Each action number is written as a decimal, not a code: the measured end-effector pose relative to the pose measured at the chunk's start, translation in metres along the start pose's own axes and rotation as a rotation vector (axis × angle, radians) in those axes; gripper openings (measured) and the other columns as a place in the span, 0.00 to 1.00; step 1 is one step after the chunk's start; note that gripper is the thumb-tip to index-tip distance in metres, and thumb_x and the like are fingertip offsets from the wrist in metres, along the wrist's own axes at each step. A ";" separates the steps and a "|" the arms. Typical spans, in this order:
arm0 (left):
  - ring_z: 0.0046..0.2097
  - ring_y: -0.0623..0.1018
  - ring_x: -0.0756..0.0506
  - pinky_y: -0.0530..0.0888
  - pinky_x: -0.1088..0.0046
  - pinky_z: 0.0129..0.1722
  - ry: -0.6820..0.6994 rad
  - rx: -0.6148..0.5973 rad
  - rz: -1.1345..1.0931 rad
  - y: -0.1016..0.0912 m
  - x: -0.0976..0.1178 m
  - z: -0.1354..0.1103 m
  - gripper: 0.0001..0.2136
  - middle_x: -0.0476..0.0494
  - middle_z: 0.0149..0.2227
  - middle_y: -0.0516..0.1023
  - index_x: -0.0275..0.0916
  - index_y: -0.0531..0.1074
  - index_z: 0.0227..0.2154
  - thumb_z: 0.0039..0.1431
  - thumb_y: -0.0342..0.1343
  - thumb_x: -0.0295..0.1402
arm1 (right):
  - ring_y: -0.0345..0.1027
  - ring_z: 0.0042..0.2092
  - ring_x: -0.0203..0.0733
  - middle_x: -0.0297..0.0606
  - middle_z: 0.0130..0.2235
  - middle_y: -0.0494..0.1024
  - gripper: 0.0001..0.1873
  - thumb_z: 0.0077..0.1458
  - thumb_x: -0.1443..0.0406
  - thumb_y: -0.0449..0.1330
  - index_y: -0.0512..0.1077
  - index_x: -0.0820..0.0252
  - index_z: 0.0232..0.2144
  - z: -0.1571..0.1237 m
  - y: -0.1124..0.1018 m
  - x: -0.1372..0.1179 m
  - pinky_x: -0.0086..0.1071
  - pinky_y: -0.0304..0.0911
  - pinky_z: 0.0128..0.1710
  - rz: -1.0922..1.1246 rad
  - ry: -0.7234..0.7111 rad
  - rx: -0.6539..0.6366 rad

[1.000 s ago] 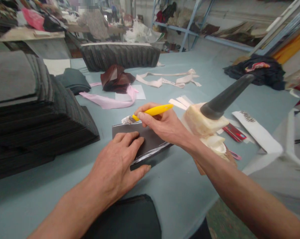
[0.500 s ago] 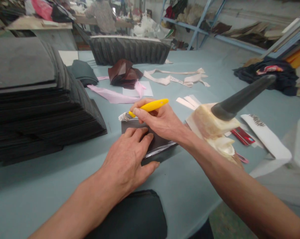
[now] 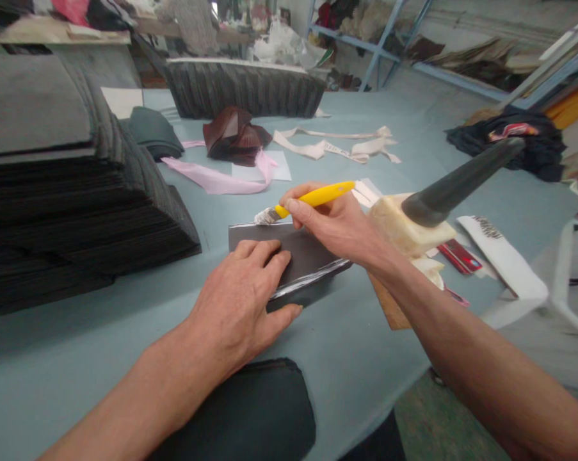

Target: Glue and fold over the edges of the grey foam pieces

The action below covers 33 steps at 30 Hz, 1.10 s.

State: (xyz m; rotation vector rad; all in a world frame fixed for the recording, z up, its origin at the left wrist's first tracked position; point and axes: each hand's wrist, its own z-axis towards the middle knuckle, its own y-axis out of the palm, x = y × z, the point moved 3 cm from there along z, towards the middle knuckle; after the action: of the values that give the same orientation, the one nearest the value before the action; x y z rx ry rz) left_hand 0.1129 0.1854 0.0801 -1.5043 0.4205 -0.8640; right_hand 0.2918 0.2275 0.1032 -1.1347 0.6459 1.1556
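Dark green material [image 3: 250, 410] lies at the near side of a blue-green table [image 3: 360, 358], partly beneath a worker's outstretched left forearm. Just beyond it, the left hand [image 3: 243, 285] rests palm down, fingers loosely spread, on a dark rectangular sheet [image 3: 312, 253] lying on the table, the thumb set apart by the sheet's near edge, where a streaked white band runs. The right hand [image 3: 329, 221] grips a yellow brush [image 3: 329, 193] between thumb and fingers, its white-coated bristles at the sheet's far edge, toward the left corner. To the right of the hands, a tapered black rod [image 3: 461, 186] slants up from a cream-coloured block [image 3: 408, 221], near a red item [image 3: 461, 256] and a long white strip [image 3: 502, 256]. To the left rises a tall stack [image 3: 68, 224] of black sheets. Farther across the table lie a pink strip [image 3: 216, 178], a crumpled dark brown bundle [image 3: 235, 136] and several pale bands [image 3: 312, 150], ahead of a long row of dark pieces [image 3: 245, 89]. In the background, another person [image 3: 192, 25] is partly visible near white plastic [image 3: 283, 43], with blue shelving [image 3: 379, 48] to the right holding assorted materials.
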 end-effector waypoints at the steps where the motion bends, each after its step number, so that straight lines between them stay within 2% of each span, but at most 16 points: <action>1: 0.66 0.73 0.27 0.77 0.43 0.66 0.000 0.006 0.002 0.000 0.000 0.000 0.30 0.30 0.66 0.74 0.35 0.74 0.62 0.61 0.68 0.44 | 0.66 0.32 0.33 0.30 0.30 0.75 0.23 0.65 0.45 0.66 0.77 0.60 0.36 0.001 0.000 0.000 0.29 0.62 0.33 0.005 -0.010 0.004; 5: 0.65 0.74 0.27 0.78 0.43 0.65 -0.010 0.003 0.001 0.000 0.000 0.002 0.29 0.30 0.66 0.75 0.34 0.75 0.61 0.60 0.68 0.44 | 0.68 0.34 0.35 0.31 0.33 0.77 0.21 0.64 0.46 0.67 0.77 0.58 0.37 0.011 0.017 -0.001 0.30 0.66 0.35 0.078 -0.042 -0.028; 8: 0.65 0.73 0.27 0.77 0.43 0.67 -0.018 0.003 0.003 -0.002 0.001 0.002 0.30 0.31 0.65 0.75 0.34 0.74 0.62 0.60 0.68 0.42 | 0.68 0.35 0.35 0.31 0.35 0.77 0.14 0.67 0.53 0.65 0.76 0.57 0.38 0.017 0.036 -0.001 0.31 0.66 0.37 0.092 -0.021 -0.091; 11: 0.66 0.72 0.27 0.75 0.43 0.69 -0.024 -0.004 0.002 -0.003 0.002 0.003 0.31 0.32 0.65 0.75 0.34 0.73 0.63 0.60 0.68 0.42 | 0.68 0.35 0.34 0.30 0.35 0.76 0.11 0.68 0.56 0.64 0.77 0.57 0.38 0.018 0.043 0.001 0.30 0.65 0.37 0.076 0.012 -0.119; 16: 0.67 0.71 0.27 0.75 0.43 0.69 -0.022 -0.030 0.000 -0.002 0.001 0.003 0.29 0.32 0.67 0.73 0.34 0.75 0.61 0.61 0.67 0.44 | 0.69 0.34 0.34 0.30 0.33 0.77 0.18 0.65 0.49 0.67 0.78 0.59 0.37 0.009 0.020 0.002 0.30 0.64 0.37 0.022 0.015 -0.046; 25: 0.67 0.72 0.25 0.76 0.41 0.67 -0.001 -0.011 0.037 0.001 -0.001 0.003 0.32 0.29 0.69 0.72 0.33 0.73 0.64 0.61 0.66 0.46 | 0.63 0.30 0.31 0.29 0.29 0.75 0.13 0.68 0.57 0.64 0.78 0.60 0.34 -0.013 -0.016 0.000 0.29 0.57 0.30 -0.130 0.068 0.062; 29: 0.66 0.73 0.25 0.75 0.40 0.68 -0.001 -0.002 0.044 0.002 -0.003 0.002 0.34 0.29 0.69 0.72 0.33 0.73 0.65 0.61 0.66 0.48 | 0.62 0.29 0.31 0.29 0.28 0.74 0.14 0.68 0.54 0.64 0.79 0.60 0.37 -0.021 -0.034 0.008 0.30 0.54 0.29 -0.158 0.115 0.109; 33: 0.67 0.73 0.26 0.75 0.40 0.69 -0.007 0.005 0.046 0.003 -0.005 0.002 0.34 0.30 0.69 0.72 0.34 0.73 0.65 0.61 0.65 0.49 | 0.64 0.30 0.32 0.29 0.28 0.74 0.17 0.66 0.52 0.65 0.79 0.60 0.36 -0.031 -0.053 0.016 0.30 0.57 0.30 -0.149 0.108 0.146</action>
State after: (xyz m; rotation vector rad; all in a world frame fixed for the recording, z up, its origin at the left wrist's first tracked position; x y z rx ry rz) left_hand 0.1116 0.1903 0.0761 -1.4872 0.4461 -0.8223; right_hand 0.3511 0.2052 0.0976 -1.1063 0.7057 0.9106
